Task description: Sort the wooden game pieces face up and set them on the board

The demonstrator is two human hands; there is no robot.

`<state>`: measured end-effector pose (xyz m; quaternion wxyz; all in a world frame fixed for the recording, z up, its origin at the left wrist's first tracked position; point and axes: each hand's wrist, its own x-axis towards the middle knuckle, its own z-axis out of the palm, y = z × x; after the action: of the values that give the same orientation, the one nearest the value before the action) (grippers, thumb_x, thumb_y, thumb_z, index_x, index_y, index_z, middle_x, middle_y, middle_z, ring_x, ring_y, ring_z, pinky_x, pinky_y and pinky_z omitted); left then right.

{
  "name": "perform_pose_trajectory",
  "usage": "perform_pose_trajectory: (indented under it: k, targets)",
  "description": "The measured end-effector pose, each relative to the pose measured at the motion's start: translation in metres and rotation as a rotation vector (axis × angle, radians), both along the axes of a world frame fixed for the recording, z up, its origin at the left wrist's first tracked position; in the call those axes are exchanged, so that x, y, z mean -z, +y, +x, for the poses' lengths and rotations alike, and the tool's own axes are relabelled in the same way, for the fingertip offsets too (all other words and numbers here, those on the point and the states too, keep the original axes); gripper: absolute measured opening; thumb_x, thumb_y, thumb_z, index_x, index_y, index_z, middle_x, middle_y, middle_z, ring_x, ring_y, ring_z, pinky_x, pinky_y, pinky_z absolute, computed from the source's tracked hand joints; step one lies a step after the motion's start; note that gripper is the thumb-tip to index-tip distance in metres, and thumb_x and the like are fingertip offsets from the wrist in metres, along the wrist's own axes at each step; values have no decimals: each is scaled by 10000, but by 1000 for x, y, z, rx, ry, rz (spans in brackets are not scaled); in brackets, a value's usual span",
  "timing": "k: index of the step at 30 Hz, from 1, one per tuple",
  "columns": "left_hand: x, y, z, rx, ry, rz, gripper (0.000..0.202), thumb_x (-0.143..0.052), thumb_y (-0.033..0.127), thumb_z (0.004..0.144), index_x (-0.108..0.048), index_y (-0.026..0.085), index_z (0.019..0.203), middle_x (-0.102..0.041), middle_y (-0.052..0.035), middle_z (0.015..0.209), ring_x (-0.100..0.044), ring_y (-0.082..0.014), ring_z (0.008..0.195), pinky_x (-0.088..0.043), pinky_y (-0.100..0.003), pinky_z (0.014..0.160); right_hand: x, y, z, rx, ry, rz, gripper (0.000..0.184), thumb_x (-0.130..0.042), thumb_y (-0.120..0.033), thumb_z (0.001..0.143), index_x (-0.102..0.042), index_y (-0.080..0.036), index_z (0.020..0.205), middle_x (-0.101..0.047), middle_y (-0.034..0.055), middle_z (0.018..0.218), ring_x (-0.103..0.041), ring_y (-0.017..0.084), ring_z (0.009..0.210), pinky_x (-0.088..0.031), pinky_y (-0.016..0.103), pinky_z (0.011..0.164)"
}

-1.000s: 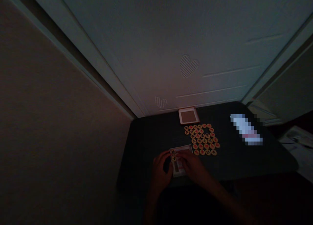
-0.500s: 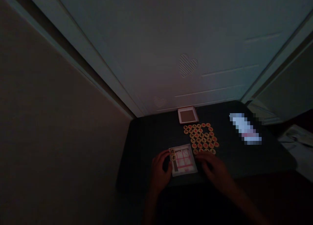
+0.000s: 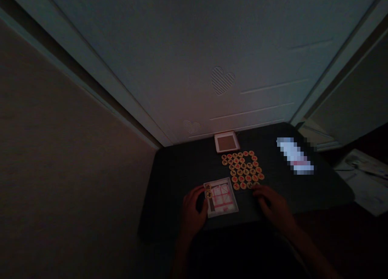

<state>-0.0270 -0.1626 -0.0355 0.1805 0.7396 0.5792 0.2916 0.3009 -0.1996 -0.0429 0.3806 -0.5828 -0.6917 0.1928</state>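
Note:
My left hand (image 3: 194, 208) is curled round the left side of a shallow white box (image 3: 235, 202), fingers at its upper left corner and thumb lower down. Inside the box, two round Chinese chess pieces (image 3: 208, 194) lie at the upper left, on a sheet with a red grid (image 3: 222, 196). To the right, my right hand (image 3: 274, 204) reaches to the bottom row of pieces. Its fingertips are at the rightmost piece (image 3: 256, 184) there and partly cover it; the thumb stays apart. Several more pieces (image 3: 246, 172) with red or dark characters lie in rows on the dark table.
A box lid (image 3: 226, 143) with a brown inside stands behind the rows, near the white door (image 3: 169, 60). A bright blurred-out object (image 3: 294, 155) lies at the right of the table (image 3: 178, 170). Papers (image 3: 363, 186) lie beyond the table's right edge.
My right hand has moved right along the bottom row, from its left end to its rightmost piece. My left hand stays at the box. The whole view has shifted slightly.

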Motion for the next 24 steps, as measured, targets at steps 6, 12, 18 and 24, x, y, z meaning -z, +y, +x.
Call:
perform_pose_trajectory:
  k: [6, 12, 18, 24]
  targets:
    - [0, 0, 0, -7, -1, 7, 321, -576, 259, 940, -646, 264, 1254, -660, -81, 1318, -608, -276, 1228, -476, -502, 1045, 2, -3, 1, -16, 4, -14, 201, -514, -190, 920, -703, -255, 936, -756, 57, 1159, -712, 248, 1077, -577, 437, 946]
    - [0, 0, 1, -7, 4, -7, 323, -572, 263, 951, -631, 268, 1268, -652, -74, 1325, -597, -268, 1236, -465, -496, 1056, 7, -5, 3, -32, -20, -32, 203, -519, -187, 915, -702, -263, 960, -748, 48, 1191, -706, 250, 1088, -568, 449, 958]
    - [-3, -1, 2, -2, 6, -16, 327, -574, 268, 951, -624, 271, 1274, -647, -71, 1328, -595, -268, 1239, -469, -486, 1053, 5, -4, 2, -48, -10, -23, 200, -521, -179, 912, -699, -256, 962, -751, 52, 1178, -712, 239, 1064, -575, 426, 936]
    - [-3, 0, 1, 2, 9, -22, 325, -575, 265, 948, -624, 267, 1269, -650, -78, 1322, -597, -275, 1236, -455, -504, 1061, 2, -4, 2, -49, -13, -33, 204, -527, -176, 906, -703, -259, 969, -748, 54, 1193, -710, 248, 1078, -579, 436, 934]
